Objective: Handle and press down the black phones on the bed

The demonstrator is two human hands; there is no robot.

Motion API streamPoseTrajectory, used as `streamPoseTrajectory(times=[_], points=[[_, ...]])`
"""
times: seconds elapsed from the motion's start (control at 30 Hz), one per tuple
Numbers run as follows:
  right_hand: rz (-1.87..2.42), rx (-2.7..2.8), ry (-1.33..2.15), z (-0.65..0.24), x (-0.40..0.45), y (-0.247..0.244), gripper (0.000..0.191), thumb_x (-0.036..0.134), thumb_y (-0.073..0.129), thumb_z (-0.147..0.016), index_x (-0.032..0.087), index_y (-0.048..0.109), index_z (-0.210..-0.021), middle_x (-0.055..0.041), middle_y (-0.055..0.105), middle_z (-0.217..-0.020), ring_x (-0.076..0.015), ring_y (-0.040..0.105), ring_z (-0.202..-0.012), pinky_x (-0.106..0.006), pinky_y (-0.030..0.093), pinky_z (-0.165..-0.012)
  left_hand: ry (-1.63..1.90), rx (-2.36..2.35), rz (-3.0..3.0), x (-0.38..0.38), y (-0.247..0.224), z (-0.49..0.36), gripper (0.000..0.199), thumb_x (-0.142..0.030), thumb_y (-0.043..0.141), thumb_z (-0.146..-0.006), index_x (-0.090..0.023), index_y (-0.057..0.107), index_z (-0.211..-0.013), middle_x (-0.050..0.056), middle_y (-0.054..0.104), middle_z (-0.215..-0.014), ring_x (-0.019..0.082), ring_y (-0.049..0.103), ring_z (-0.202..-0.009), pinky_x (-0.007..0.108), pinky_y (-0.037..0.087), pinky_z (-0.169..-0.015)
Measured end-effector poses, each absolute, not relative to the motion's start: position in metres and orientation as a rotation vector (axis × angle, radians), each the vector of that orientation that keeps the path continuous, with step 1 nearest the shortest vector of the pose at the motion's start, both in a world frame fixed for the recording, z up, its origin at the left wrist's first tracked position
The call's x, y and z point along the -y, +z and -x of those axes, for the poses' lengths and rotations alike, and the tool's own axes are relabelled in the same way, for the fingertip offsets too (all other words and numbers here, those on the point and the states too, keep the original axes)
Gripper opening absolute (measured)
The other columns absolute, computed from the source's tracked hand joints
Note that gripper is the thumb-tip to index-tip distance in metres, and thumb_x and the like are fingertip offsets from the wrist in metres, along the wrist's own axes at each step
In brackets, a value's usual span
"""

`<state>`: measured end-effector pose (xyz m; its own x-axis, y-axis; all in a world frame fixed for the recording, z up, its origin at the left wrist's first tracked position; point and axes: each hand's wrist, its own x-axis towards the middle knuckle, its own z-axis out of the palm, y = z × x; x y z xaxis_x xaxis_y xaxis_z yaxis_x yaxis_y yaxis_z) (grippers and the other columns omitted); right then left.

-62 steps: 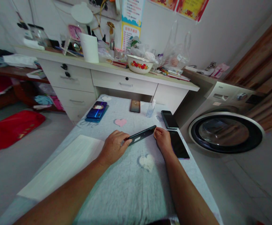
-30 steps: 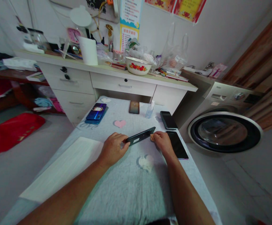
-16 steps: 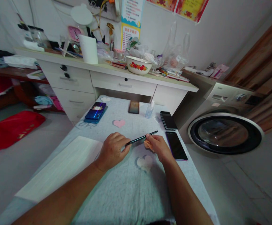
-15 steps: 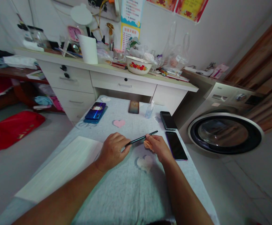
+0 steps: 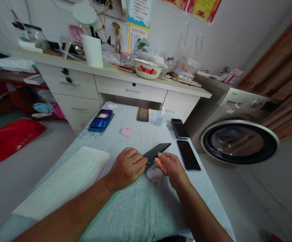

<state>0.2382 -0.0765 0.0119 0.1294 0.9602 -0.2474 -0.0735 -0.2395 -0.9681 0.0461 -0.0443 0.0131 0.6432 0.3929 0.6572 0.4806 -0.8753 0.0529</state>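
Behind: a drawer unit (image 5: 130, 90) carrying a flowered bowl (image 5: 148, 70) and a white roll (image 5: 92, 50); a washing machine (image 5: 239, 141) stands on the right.
Bench (image 5: 135, 211), far end: a small brown rectangle (image 5: 142, 114), pixelated, near a clear spray bottle (image 5: 159, 118).
Bench, left: a blue phone (image 5: 101, 118) atop another blue item; nearer, a long pale sheet (image 5: 62, 181), its lower part partly behind the left forearm.
Bench, right: a black phone (image 5: 179, 128), and a purple-edged phone (image 5: 189, 155) just beside the right grip.
Dark phone (image 5: 158, 152): between both hands, tilted above the cloth-covered bench.
Left grip (image 5: 127, 169): pinched closed on the dark phone's near-left end.
Right grip (image 5: 174, 169): narrow, clasping a crumpled orange cloth (image 5: 161, 166), fingertips at the dark phone's near edge.
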Motion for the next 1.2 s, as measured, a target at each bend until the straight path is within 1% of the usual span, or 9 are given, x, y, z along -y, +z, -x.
streamPoseTrajectory(times=[0.23,0.47,0.53,0.6,0.7,0.77,0.83,0.97,1.2], points=[[1.326,0.91,1.266,-0.224,0.095,0.005,0.041,0.049,0.065,-0.074,0.017,0.047,-0.057,0.0057,0.042,-0.046,-0.0053,0.028,-0.042,-0.022,0.016,-0.04,-0.976,0.614,2.744,0.05,0.01,-0.053,0.011,-0.018,0.054,-0.089,-0.016,0.064,-0.087,0.001,0.061,-0.071,0.017,0.05,-0.072,0.035,0.041,-0.07],[1.316,0.775,1.269,-0.225,0.099,0.0,0.037,0.045,0.067,-0.071,0.019,0.044,-0.057,0.008,0.037,-0.045,-0.0046,0.026,-0.04,-0.021,0.015,-0.038,-0.932,0.565,2.791,0.052,0.006,-0.056,0.013,-0.02,0.052,-0.091,-0.017,0.063,-0.085,0.002,0.061,-0.072,0.017,0.05,-0.074,0.035,0.04,-0.072],[1.345,0.721,1.29,-0.227,0.1,-0.001,0.036,0.045,0.068,-0.068,0.02,0.044,-0.058,0.0083,0.037,-0.045,-0.0047,0.027,-0.039,-0.021,0.015,-0.037,-0.909,0.614,2.835,0.052,0.005,-0.056,0.015,-0.026,0.053,-0.091,-0.018,0.063,-0.083,0.002,0.061,-0.074,0.018,0.05,-0.076,0.035,0.04,-0.074],[1.375,0.688,1.313,-0.23,0.101,-0.002,0.035,0.045,0.068,-0.066,0.02,0.044,-0.059,0.0085,0.038,-0.045,-0.0047,0.027,-0.037,-0.02,0.015,-0.035,-0.886,0.745,2.865,0.051,0.006,-0.056,0.021,-0.037,0.056,-0.089,-0.018,0.064,-0.086,0.003,0.062,-0.079,0.02,0.05,-0.081,0.036,0.04,-0.075],[1.432,0.69,1.318,-0.234,0.103,-0.001,0.033,0.045,0.067,-0.064,0.02,0.046,-0.059,0.008,0.039,-0.045,-0.0048,0.028,-0.036,-0.02,0.016,-0.033,-0.806,0.984,2.905,0.049,0.007,-0.056,0.038,-0.054,0.063,-0.079,-0.017,0.064,-0.089,0.006,0.061,-0.086,0.024,0.05,-0.087,0.038,0.04,-0.076],[1.47,0.701,1.307,-0.236,0.104,-0.001,0.033,0.046,0.066,-0.063,0.02,0.046,-0.058,0.0077,0.039,-0.044,-0.005,0.029,-0.035,-0.02,0.018,-0.032,-0.734,1.113,2.934,0.049,0.007,-0.057,0.042,-0.057,0.066,-0.075,-0.017,0.065,-0.089,0.008,0.061,-0.089,0.025,0.05,-0.09,0.039,0.04,-0.078],[1.491,0.706,1.299,-0.239,0.105,-0.001,0.034,0.047,0.066,-0.063,0.02,0.046,-0.057,0.0078,0.039,-0.044,-0.0052,0.029,-0.034,-0.02,0.019,-0.031,-0.683,1.195,2.988,0.049,0.006,-0.058,0.035,-0.051,0.069,-0.074,-0.018,0.066,-0.087,0.007,0.06,-0.09,0.026,0.05,-0.092,0.039,0.04,-0.079],[1.504,0.726,1.291,-0.243,0.107,-0.001,0.031,0.046,0.065,-0.065,0.02,0.048,-0.058,0.0078,0.04,-0.044,-0.0053,0.029,-0.034,-0.02,0.018,-0.031,-0.68,1.313,3.123,0.047,0.0,-0.061,0.02,-0.032,0.07,-0.072,-0.019,0.066,-0.087,0.005,0.061,-0.09,0.024,0.052,-0.091,0.035,0.04,-0.08],[1.55,0.837,1.265,-0.254,0.112,-0.004,0.035,0.049,0.064,-0.068,0.02,0.048,-0.058,0.0084,0.039,-0.041,-0.0053,0.027,-0.033,-0.02,0.017,-0.032,-0.804,1.672,3.22,0.046,-0.004,-0.064,0.019,-0.021,0.066,-0.066,-0.02,0.064,-0.085,0.003,0.063,-0.09,0.023,0.054,-0.093,0.033,0.041,-0.081]])
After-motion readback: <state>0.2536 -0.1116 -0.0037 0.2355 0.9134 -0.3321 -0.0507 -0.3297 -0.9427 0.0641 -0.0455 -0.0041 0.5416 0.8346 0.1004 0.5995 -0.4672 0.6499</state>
